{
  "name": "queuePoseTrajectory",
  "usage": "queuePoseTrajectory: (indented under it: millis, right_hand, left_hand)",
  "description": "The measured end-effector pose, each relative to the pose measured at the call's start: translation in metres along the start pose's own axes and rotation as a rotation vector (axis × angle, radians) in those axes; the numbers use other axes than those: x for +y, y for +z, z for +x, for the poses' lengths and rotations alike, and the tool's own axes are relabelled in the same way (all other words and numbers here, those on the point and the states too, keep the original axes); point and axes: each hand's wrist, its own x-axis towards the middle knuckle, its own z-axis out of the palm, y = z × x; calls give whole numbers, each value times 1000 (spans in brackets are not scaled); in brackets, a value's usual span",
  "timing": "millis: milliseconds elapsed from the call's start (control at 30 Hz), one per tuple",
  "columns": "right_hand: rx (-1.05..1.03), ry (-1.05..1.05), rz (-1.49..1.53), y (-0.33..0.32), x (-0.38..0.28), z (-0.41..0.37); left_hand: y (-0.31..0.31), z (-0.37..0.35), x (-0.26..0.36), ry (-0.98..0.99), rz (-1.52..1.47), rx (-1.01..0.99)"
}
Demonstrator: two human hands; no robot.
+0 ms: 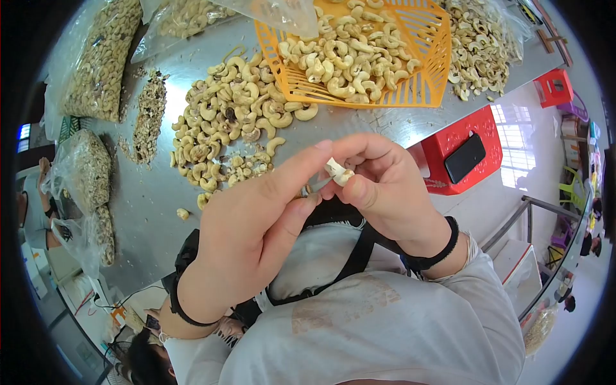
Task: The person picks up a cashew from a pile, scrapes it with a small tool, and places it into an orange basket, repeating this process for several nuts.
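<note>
My right hand (391, 186) pinches a cashew nut (337, 172) between thumb and fingers, in front of my chest. My left hand (256, 212) is beside it, fingertips close to the nut, thumb and fingers closed on something small and thin that I cannot make out. Behind the hands, a loose pile of cashew nuts (224, 115) lies on the metal table (147, 205), with smaller broken pieces at its near side. An orange plastic basket (398, 99) holding more cashews stands at the far edge of the pile.
Bags of nuts (102, 64) and bags of crumbs (90, 170) line the left side. A strip of crumbs (150, 119) lies near them. Split cashews (481, 51) are heaped at the far right. A phone (465, 158) rests on a red stool (443, 186) beside the table.
</note>
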Motion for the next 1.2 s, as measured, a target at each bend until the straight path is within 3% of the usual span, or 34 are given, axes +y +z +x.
queuePoseTrajectory:
  millis: [600, 667, 700, 767, 933, 1033, 1200]
  right_hand:
    - [109, -4, 91, 12, 14, 0]
    - [79, 18, 141, 11, 14, 0]
    - [50, 38, 191, 9, 13, 1]
    - [14, 70, 241, 6, 13, 2]
    - [-23, 96, 301, 2, 5, 9]
    - [100, -39, 186, -3, -11, 15]
    - [310, -396, -274, -18, -50, 31]
  left_hand:
    - [8, -1, -9, 262, 308, 221]
    - [4, -5, -3, -79, -60, 130]
    - [1, -5, -1, -79, -60, 130]
    - [-3, -4, 2, -414, -423, 111]
    - [-2, -2, -5, -479, -600, 179]
    - [-3, -3, -9, -495, -600, 242]
    - [-10, -10, -17, -466, -601, 286]
